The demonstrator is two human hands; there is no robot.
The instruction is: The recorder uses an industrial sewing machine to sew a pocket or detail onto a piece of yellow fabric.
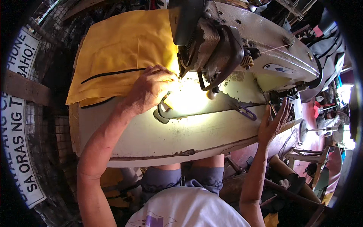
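Note:
A yellow fabric piece (124, 41) with a curved black strip (109, 74) lies on the left part of the sewing table (151, 138). My left hand (151, 90) is closed on the fabric's right edge, its curled fingers close to the needle area of the sewing machine (261, 34). Bright lamp light washes out the spot beside those fingers, so the stitching point is hard to make out. At the right end of the table, my right hand (270, 125) has its fingers stretched out. Nothing shows in it, and it is near the table's edge.
Purple-handled thread snips (247, 112) lie on the table under the machine arm. White lettered signs (28, 143) and wire mesh stand at the left. A white fan (321, 129) and wooden furniture (308, 157) are at the far right. My legs are under the table's near edge.

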